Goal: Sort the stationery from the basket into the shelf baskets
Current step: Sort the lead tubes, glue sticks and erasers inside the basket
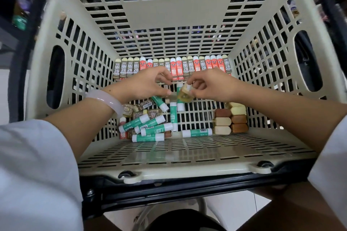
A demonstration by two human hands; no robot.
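Stationery's all in the beige basket [131, 157] as I see it: erasers [173, 67] lined along the far wall, glue sticks [150, 127] piled bottom-left, brown blocks [231, 119] stacked right; sorting barely begun, I'd say. My right hand [212, 85] pinches a small yellowish eraser [185, 94], left hand [148, 85] fingers curled beside it, can't tell if gripping. No shelf baskets in view; a pink bangle [109, 100] sits on my left wrist.
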